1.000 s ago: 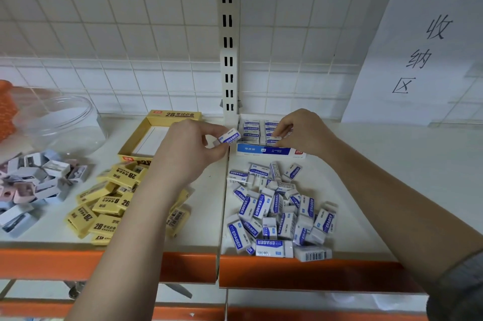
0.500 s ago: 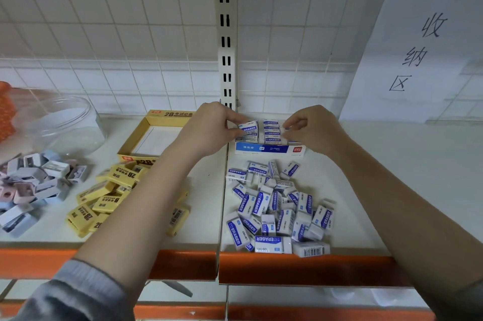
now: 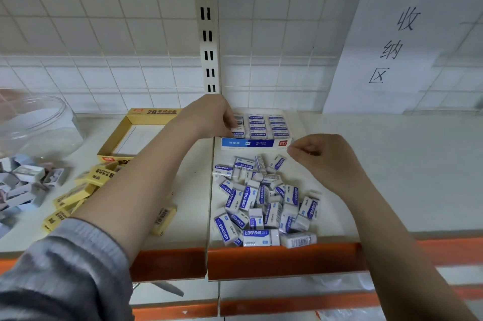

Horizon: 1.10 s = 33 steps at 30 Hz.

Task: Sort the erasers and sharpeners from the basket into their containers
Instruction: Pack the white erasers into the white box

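Left hand [image 3: 209,118] grip pinches a white-and-blue sleeved eraser [image 3: 238,131] into the left row of the blue-fronted cardboard eraser box [image 3: 254,143] on the shelf; right hand [image 3: 322,156] grip loosely curled, holding nothing. Box partly filled; loose eraser pile [image 3: 264,203], yellow 2B erasers [image 3: 78,192] and sharpeners [image 3: 26,179] still unsorted.

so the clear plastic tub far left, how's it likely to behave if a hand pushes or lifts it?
The tub looks thin-walled and nearly empty, so probably light and prone to slide. Its smooth clear wall may be slippery. It sits wide and low on the shelf, so tipping seems unlikely.
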### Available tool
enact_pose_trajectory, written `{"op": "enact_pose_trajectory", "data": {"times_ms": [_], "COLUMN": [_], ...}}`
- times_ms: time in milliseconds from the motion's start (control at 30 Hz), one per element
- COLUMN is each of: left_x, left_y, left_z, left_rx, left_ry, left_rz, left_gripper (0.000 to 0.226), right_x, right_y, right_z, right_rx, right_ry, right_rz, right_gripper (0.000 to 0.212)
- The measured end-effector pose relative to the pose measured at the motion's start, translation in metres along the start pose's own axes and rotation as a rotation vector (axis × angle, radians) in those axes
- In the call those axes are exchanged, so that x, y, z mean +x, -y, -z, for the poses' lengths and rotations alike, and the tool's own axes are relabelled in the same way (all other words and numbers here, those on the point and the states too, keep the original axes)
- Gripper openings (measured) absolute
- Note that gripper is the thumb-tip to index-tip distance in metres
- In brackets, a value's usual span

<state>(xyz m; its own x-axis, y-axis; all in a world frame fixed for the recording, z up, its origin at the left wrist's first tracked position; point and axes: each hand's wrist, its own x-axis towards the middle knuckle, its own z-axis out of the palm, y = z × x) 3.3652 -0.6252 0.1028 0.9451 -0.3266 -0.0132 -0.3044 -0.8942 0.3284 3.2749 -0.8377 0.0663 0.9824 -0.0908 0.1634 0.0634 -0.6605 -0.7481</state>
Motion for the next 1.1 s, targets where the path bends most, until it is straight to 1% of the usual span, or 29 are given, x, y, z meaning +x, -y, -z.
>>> {"op": "enact_pose_trajectory", "data": {"times_ms": [100,233,333,467,600,733,833,933,1100], "left_x": [0.000,-0.001,-0.001,-0.002,-0.001,-0.001,-0.006,-0.013,-0.028], "left_y": [0.002,0.003,0.005,0.006,0.002,-0.001,0.001,-0.001,-0.014], "left_z": [-0.001,-0.004,-0.008,-0.012,-0.011,-0.012,-0.014,-0.015,-0.018], "left_rx": [-0.001,-0.015,-0.039,-0.054,0.027,0.009,-0.040,-0.097,-0.179], "left_ry": [-0.002,-0.064,-0.097,-0.112,-0.128,-0.129,-0.149,-0.209,-0.254], "left_rz": [0.001,0.062,0.057,0.057,0.052,0.080,0.075,0.071,0.003], "left_gripper": [0.018,0.013,0.013,0.018,0.022,0.022,0.016,0.013,0.016], "right_x": [-0.005,-0.008,-0.009,-0.008,-0.005,-0.008,-0.013,-0.018,-0.023], "right_y": [-0.001,-0.001,-0.002,-0.005,-0.008,-0.008,-0.010,-0.009,-0.009], "right_z": [0.002,0.000,-0.002,-0.004,0.000,0.011,0.029,0.043,0.051], "right_rx": [0.018,0.018,0.022,0.041,0.005,-0.024,-0.080,-0.184,-0.343], "right_ry": [-0.001,0.009,0.014,0.014,0.043,0.145,0.311,0.451,0.559], "right_rz": [-0.006,-0.006,0.004,-0.009,-0.019,-0.007,0.018,0.050,0.080], "right_gripper": [0.011,0.012,0.012,0.007,0.006,0.009,0.017,0.030,0.053]}}
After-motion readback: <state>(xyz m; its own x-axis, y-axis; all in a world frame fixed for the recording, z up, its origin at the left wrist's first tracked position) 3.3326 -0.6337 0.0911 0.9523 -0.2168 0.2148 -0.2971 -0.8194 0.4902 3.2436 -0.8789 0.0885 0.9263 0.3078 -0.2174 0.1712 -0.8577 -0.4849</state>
